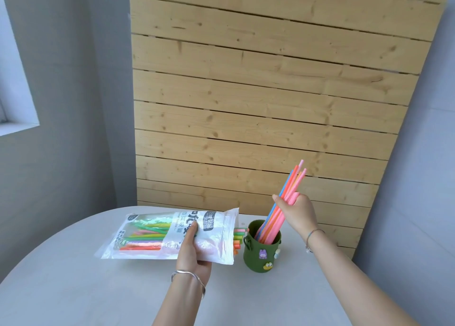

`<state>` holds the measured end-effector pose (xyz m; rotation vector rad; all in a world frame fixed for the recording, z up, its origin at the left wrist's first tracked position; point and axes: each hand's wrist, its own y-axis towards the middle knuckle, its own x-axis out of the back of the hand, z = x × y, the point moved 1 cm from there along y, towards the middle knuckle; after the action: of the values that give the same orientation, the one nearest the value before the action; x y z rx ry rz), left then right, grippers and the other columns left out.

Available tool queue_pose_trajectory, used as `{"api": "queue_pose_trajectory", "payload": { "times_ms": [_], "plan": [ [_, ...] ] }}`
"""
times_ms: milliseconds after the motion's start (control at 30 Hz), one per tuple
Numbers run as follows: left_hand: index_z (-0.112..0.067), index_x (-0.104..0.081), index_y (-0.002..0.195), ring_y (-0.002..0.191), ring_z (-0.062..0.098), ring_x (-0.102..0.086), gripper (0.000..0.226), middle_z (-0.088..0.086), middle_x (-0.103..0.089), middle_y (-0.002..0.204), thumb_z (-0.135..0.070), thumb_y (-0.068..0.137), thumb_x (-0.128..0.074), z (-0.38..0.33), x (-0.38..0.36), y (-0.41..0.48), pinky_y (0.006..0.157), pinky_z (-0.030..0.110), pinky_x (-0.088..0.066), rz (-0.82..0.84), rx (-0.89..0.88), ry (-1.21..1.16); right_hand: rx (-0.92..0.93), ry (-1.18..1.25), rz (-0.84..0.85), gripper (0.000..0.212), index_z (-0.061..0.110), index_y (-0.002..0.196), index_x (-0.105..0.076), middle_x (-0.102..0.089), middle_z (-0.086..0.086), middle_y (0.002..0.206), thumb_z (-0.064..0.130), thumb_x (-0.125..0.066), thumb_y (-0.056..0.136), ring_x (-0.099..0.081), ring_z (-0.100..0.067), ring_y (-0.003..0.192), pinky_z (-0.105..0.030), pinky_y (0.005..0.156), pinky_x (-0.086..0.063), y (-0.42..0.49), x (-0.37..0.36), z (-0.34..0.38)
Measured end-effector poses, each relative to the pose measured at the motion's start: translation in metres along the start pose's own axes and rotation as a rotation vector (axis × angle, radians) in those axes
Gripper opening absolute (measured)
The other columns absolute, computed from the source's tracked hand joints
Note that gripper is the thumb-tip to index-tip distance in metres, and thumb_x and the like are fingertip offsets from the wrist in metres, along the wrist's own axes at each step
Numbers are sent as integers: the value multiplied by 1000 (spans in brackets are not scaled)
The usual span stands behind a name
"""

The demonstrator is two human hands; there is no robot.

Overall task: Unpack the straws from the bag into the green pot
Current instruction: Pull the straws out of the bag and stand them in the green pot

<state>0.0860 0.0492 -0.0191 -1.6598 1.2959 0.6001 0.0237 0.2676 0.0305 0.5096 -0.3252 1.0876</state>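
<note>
My left hand (193, 250) grips a clear and white plastic bag (157, 234) lying sideways just above the table, its open end facing right. Several coloured straws remain inside, and their ends (238, 237) poke out toward the green pot (261, 254). The pot stands upright on the table and carries small cartoon stickers. My right hand (298, 212) holds a bundle of pink, blue and orange straws (293, 180) above the pot. The lower ends of that bundle are down inside the pot.
The round white table (98, 288) curves away at the left and back edges. A wooden slatted panel (258, 91) leans against the grey wall behind the table. A window ledge (17, 126) shows at the far left.
</note>
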Motion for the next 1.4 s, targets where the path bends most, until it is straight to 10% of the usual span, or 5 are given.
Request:
{"api": "queue_pose_trajectory", "payload": {
  "times_ms": [167, 600, 867, 1067, 1400],
  "plan": [
    [-14, -57, 119, 83, 21, -63, 27, 4, -73, 81, -23, 93, -58, -1, 1, -1, 66, 38, -48, -24, 19, -22, 52, 29, -77, 26, 8, 87, -63, -68, -6, 80, 30, -73, 77, -65, -26, 78, -35, 68, -51, -8, 2, -1],
    [-11, -54, 133, 89, 22, -63, 41, 7, -67, 104, -25, 94, -55, -2, -2, -6, 73, 39, -51, 38, 5, 8, 42, 224, -171, 85, 12, 143, -25, -35, -8, 148, 19, -75, 76, -37, -21, 135, -29, 99, -36, -7, 26, 7],
    [-10, -54, 133, 102, 26, -62, 42, 10, -65, 116, -23, 94, -55, 2, 0, -12, 93, 43, -48, 52, -74, 50, 188, 590, -327, 9, 22, 86, -55, -61, -9, 83, 15, -54, 92, -59, -17, 70, -27, 69, -48, -103, -11, 29],
    [-9, -58, 128, 92, 21, -64, 38, 6, -67, 104, -25, 93, -56, 2, 4, -17, 96, 41, -47, 45, -104, 66, 47, 507, 149, 22, 10, 90, -56, -57, 2, 74, 30, -49, 95, -53, -9, 69, -17, 65, -42, -132, -52, 20],
    [-12, -55, 133, 113, 27, -60, 43, 10, -63, 127, -27, 92, -57, -8, 12, -15, 105, 47, -42, -12, -106, 19, 186, 493, 72, 13, 12, 80, -54, -51, 7, 60, 15, -55, 93, -44, -7, 53, -22, 55, -38, -121, -34, 18]
  ]
}}
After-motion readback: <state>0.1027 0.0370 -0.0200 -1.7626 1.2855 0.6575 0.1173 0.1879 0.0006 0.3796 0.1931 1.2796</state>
